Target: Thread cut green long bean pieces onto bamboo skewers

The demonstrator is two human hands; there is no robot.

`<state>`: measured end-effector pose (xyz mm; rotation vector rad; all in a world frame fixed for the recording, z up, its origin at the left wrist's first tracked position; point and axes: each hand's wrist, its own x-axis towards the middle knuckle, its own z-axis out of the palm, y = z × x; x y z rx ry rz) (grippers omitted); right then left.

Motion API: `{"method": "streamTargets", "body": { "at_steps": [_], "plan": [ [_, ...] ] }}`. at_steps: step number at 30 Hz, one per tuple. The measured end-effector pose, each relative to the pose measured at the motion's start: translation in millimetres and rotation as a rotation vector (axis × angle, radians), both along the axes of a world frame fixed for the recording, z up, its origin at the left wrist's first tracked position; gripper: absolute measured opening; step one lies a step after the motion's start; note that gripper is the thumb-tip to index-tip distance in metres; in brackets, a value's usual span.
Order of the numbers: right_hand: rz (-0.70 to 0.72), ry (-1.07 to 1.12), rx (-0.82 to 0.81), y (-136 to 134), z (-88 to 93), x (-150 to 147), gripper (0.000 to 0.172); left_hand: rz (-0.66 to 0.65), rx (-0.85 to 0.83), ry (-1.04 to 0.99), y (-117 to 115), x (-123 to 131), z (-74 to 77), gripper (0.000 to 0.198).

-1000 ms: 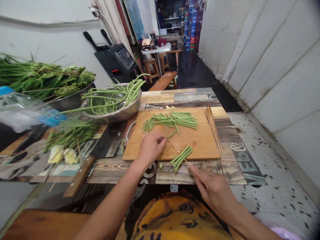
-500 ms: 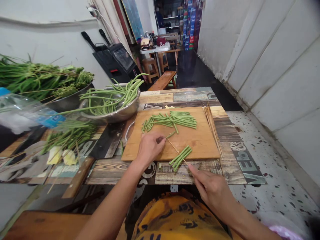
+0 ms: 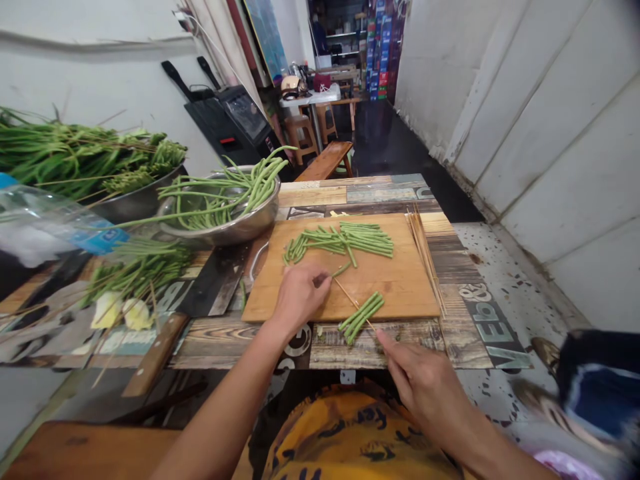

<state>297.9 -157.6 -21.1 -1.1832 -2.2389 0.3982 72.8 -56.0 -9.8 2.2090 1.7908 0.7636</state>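
My right hand (image 3: 425, 367) is closed around the lower end of a thin wooden skewer (image 3: 346, 292). Several cut long bean pieces (image 3: 361, 318) sit side by side across the skewer, over the board's front edge. At the skewer's far tip, my left hand (image 3: 303, 290) is closed in a pinch, with a single bean piece (image 3: 342, 269) sticking out from its fingertips. Beyond it, a pile of cut bean pieces (image 3: 367, 239) lies on the wooden cutting board (image 3: 400, 283). Loose skewers (image 3: 427, 260) rest along the board's right side.
Whole long beans fill a metal bowl (image 3: 225, 233) behind left. A cleaver (image 3: 157, 353) lies left of the board, its handle over the table edge. Skewered greens (image 3: 145, 267), a plastic bottle (image 3: 60, 213) and a heaped basin (image 3: 145, 193) stand farther left. A person's legs (image 3: 595, 387) show at right.
A person's legs and feet have come into view at the lower right. Both my hands, the skewer and the bean pieces stay almost where they were.
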Motion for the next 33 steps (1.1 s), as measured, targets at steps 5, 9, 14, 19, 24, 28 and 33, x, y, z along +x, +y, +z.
{"method": "streamTargets", "body": {
  "at_steps": [5,9,14,19,24,28,33],
  "plan": [
    [-0.031,-0.063,0.019,-1,0.1,-3,0.036,-0.049,0.022,0.014,0,-1,1.5,0.011],
    [-0.028,-0.104,0.014,2,0.8,-4,0.036,-0.085,0.026,0.030,1,-3,4.0,0.011],
    [-0.002,-0.121,-0.013,7,1.1,-4,0.037,-0.127,0.026,0.053,2,-4,5.5,0.012],
    [0.009,-0.118,-0.035,9,1.6,-5,0.036,-0.140,0.021,0.057,3,-4,7.4,0.013],
    [0.018,-0.123,-0.043,17,3.1,-6,0.037,-0.143,0.013,0.037,4,-4,7.2,0.013],
    [-0.007,-0.212,-0.101,28,7.8,-14,0.037,-0.137,0.011,0.029,4,-5,6.2,0.013],
    [0.016,-0.391,-0.165,47,20.9,-31,0.037,-0.138,-0.004,0.027,5,-5,6.7,0.013]
  ]
}}
